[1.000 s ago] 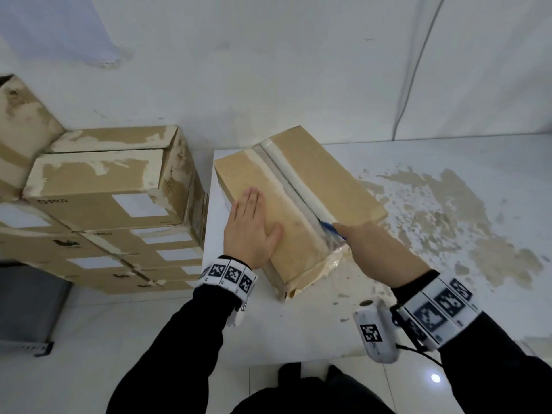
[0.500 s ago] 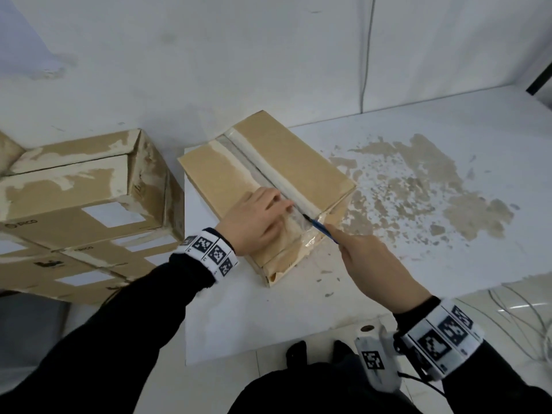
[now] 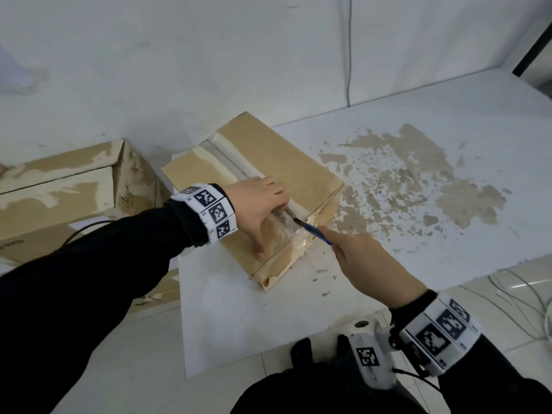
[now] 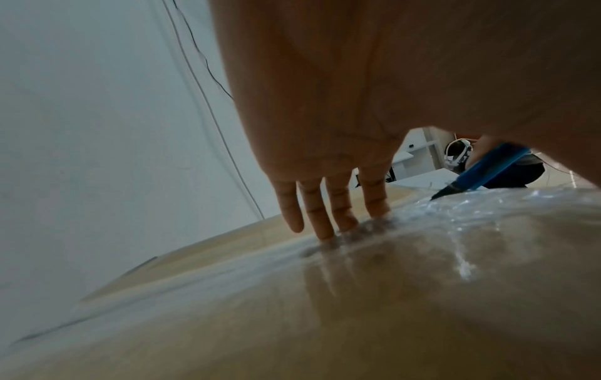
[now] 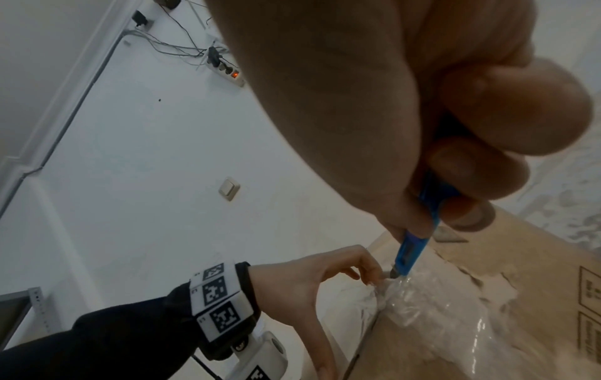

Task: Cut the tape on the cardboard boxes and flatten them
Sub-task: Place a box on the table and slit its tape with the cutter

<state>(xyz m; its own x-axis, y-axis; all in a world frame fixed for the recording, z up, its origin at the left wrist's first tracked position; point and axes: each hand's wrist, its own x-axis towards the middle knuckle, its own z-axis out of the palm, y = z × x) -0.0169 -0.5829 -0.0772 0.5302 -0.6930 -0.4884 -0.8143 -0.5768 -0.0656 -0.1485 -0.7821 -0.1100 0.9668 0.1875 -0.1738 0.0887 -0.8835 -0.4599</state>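
Brown cardboard box (image 3: 286,162), glossy wrinkled tape (image 3: 279,225) along seam, torn edges

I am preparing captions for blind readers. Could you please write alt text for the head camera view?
A person's right hand points a blue utility knife at the clear tape on a cardboard box, while the left hand presses the box top. The box lies on a white table; more cardboard boxes are stacked at left.
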